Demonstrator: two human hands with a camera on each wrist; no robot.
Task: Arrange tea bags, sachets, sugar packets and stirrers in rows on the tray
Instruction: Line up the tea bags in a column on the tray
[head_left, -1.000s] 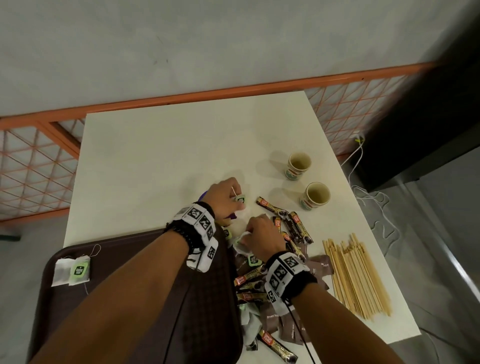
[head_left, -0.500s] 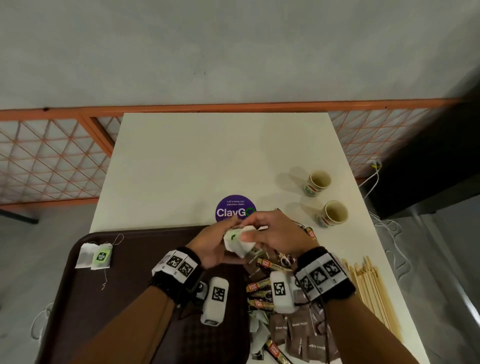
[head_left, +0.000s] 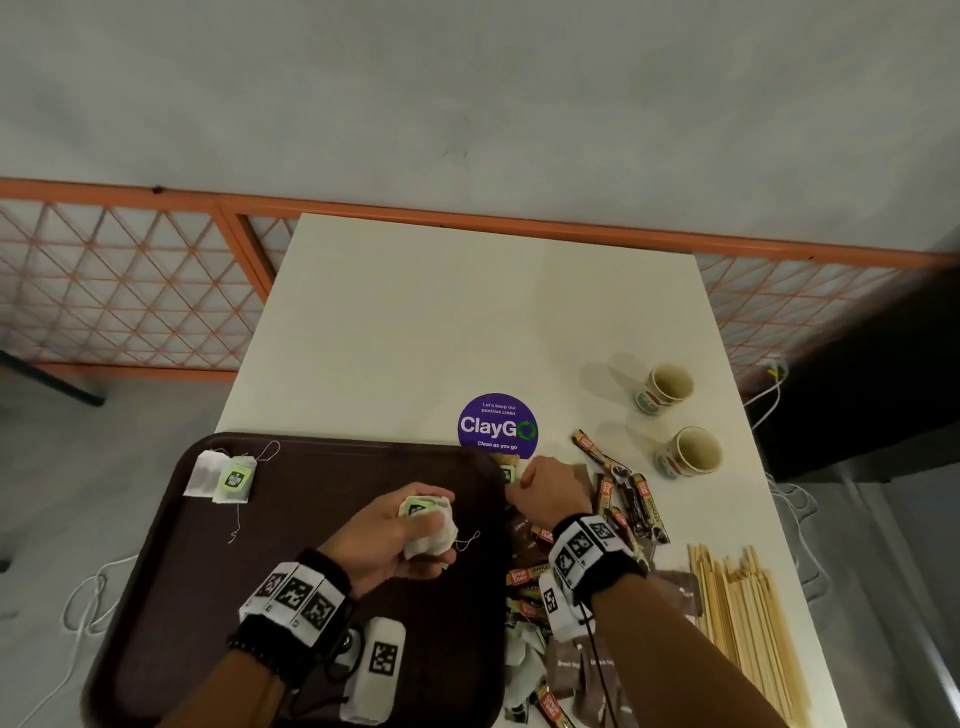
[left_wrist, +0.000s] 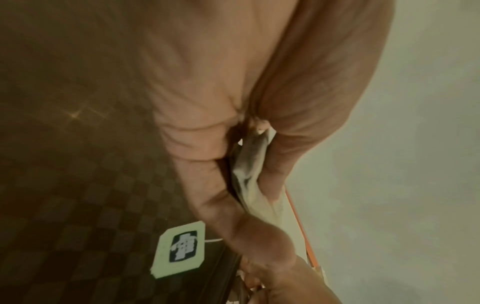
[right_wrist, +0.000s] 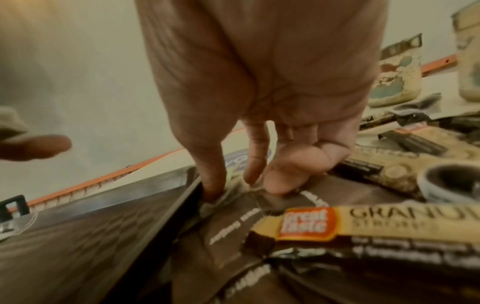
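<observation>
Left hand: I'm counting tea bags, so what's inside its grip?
The left hand holds crumpled white tea bags above the tray; one green tag and a loose string show. Fingers cover the rest, so I can't tell how many.

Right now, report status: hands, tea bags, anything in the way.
Left hand grips tea bags over the tray. Right hand picking at the pile beside the tray edge. Two tea bags placed far-left. Nothing blocking.

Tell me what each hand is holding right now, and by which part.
The left hand holds tea bags bunched by their paper pouches, one tag dangling. The right hand reaches into the pile; whether it has a grip cannot be told.
</observation>
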